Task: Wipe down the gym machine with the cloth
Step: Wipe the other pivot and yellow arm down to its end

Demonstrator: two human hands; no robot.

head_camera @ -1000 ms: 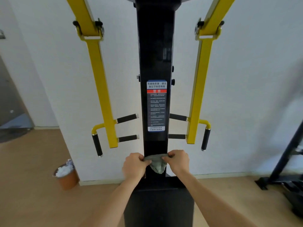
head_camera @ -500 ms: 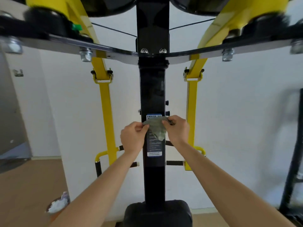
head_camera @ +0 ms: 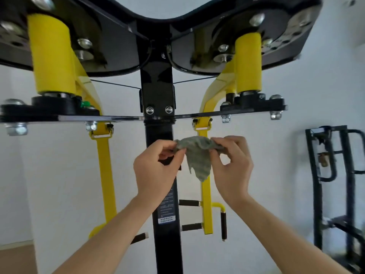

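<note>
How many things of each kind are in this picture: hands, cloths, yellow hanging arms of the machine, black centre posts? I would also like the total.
hands: 2, left hand and right hand
cloth: 1
yellow hanging arms: 2
black centre post: 1
total: 6

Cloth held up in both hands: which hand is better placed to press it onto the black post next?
Left, probably. The left hand overlaps the black post while pinching the cloth; the right hand sits off to the side, in front of the yellow arm.
</note>
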